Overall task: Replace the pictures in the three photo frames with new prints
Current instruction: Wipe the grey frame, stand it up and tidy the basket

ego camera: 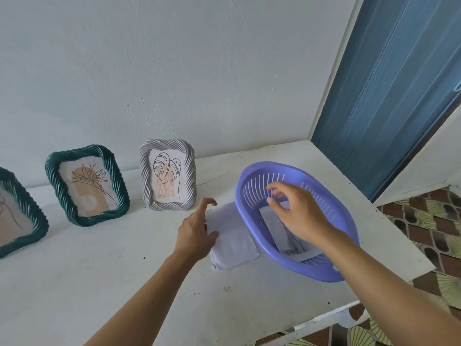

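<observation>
Pale paper prints (274, 228), count unclear: flat inside purple slotted plastic basket (274, 166) on white desk (124, 270), long axis running toward person.
Right hand (296, 211): directly above prints, fingers apart, empty, the nearer hand.
Left hand (197, 231): fingers relaxed, resting on folded white cloth (234, 240).

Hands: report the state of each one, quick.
Left hand: open, fingers and thumb resting on the folded white cloth.
Right hand: open, loosely curled over the purple basket, holding nothing.

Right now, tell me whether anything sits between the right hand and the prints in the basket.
Nothing visible does. The right hand hangs open over the basket, directly above the prints; the basket's slotted wall lies beyond the hand, not under it.
</observation>
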`<state>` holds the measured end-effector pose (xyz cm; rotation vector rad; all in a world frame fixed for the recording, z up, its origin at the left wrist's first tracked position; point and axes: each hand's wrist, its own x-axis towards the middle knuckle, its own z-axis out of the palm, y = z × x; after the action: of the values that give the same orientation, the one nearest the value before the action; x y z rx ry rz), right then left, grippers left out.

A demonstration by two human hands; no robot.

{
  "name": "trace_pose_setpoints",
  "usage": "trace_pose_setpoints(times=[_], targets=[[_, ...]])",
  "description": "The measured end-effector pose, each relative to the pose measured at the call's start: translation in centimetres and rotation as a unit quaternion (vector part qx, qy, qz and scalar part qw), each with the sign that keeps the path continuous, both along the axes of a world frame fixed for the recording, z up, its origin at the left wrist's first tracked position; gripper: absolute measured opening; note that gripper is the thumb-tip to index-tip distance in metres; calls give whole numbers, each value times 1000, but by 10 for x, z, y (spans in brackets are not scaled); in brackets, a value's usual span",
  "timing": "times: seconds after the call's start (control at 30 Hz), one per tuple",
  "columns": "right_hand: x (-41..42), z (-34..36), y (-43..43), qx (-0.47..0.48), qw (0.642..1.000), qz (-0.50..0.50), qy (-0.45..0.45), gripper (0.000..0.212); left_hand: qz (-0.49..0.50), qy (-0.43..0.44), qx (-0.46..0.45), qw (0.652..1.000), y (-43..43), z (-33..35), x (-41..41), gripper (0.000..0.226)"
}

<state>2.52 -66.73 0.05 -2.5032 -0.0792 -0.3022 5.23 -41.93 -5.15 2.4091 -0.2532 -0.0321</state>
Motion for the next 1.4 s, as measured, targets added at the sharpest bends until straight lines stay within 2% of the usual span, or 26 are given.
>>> trace_pose_setpoints(times=[0.13, 0.27, 0.37, 0.67, 0.83, 0.97, 1.07, 1.13, 1.2, 1.23, 1.27, 1.33, 1.4], targets=[[-11, 1, 23, 62, 997, 36, 29, 20, 35, 7, -109, 993, 6, -1, -8, 69], [-17, -4, 31, 59, 996, 56, 33, 25, 86, 95, -214, 968, 12, 5, -12, 59], [-18, -3, 32, 72, 995, 55, 41, 27, 87, 142, -266, 950, 18, 4, -14, 50], [-23, 13, 38, 204, 978, 29, 40, 14, 112, 178, -323, 922, 33, 20, -20, 33], [-30, 20, 50, 198, 975, 93, 48, 13, 90, 162, -356, 916, 39, 52, -21, 34], [-32, 27, 58, 183, 972, 126, 76, 34, 44, 163, -413, 895, 31, 84, -17, 21], [-35, 35, 63, 211, 964, 131, 94, 49, 27, 186, -471, 862, 19, 104, -16, 20], [-36, 39, 65, 213, 964, 129, 92, 40, 21, 218, -511, 831, 12, 113, -17, 25], [-34, 40, 65, 210, 968, 117, 73, 16, 10, 240, -536, 809, 7, 118, -18, 30], [-33, 39, 64, 211, 970, 104, 64, 11, -1, 245, -537, 807, 4, 119, -19, 32], [-32, 36, 61, 211, 973, 83, 55, 18, -15, 242, -528, 814, 3, 118, -20, 32], [-29, 32, 55, 224, 973, 30, 55, 20, -37, 215, -488, 845, 1, 112, -21, 32], [-26, 29, 48, 256, 965, -10, 60, 12, -24, 175, -443, 879, 2, 102, -21, 29]])
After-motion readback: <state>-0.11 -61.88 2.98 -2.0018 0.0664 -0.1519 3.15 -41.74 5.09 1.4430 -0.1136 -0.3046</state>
